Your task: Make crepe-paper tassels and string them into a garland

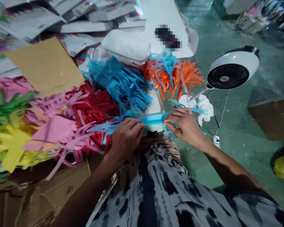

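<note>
A light blue fringed paper strip (152,119) stretches between my two hands above the table's near edge. My left hand (126,136) pinches its left part, fingers closed on the paper. My right hand (182,123) grips its right end, fingers curled round it, with loose blue fringes trailing right. Behind the strip lies a heap of blue fringed paper (119,82).
Piles of cut paper cover the table: orange (180,75), red (94,108), pink (49,126), yellow (9,145), green (2,108). A brown card sheet (44,64) and a white foam tray (126,46) lie behind. A white fan (232,71) stands on the green floor at right.
</note>
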A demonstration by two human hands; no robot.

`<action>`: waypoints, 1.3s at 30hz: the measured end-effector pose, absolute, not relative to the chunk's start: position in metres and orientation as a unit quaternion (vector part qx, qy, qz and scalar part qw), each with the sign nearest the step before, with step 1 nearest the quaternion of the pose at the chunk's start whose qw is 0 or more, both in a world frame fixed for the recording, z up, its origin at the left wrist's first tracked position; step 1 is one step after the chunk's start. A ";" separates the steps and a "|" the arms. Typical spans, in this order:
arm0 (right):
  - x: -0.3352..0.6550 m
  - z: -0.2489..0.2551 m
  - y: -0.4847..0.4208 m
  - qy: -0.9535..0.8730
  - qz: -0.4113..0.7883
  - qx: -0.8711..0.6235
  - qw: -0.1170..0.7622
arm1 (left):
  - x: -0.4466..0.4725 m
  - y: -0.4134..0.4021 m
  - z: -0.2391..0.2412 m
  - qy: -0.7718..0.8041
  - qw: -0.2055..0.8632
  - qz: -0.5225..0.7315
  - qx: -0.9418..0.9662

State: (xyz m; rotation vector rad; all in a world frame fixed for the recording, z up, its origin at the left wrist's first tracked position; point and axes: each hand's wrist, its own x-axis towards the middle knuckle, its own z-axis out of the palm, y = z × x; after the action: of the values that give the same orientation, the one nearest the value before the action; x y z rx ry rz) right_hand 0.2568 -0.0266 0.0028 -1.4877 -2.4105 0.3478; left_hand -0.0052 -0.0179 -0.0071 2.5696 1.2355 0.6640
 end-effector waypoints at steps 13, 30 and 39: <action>0.244 0.006 -0.005 -0.809 0.098 -0.577 0.053 | -0.005 0.002 -0.001 0.531 0.050 0.114 0.838; 0.237 -0.006 -0.034 -0.838 0.013 -0.529 0.133 | -0.005 0.003 0.001 0.524 -0.014 0.081 0.848; 0.240 0.000 -0.035 -0.838 -0.004 -0.526 0.147 | 0.006 -0.015 -0.001 0.384 -0.019 0.224 0.896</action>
State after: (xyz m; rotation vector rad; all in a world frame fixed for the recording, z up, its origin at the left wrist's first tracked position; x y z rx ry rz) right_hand 0.2403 -0.0352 0.0000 -1.5141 -2.4111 -0.0106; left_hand 0.0061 -0.0149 -0.0006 2.8481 1.2221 0.7111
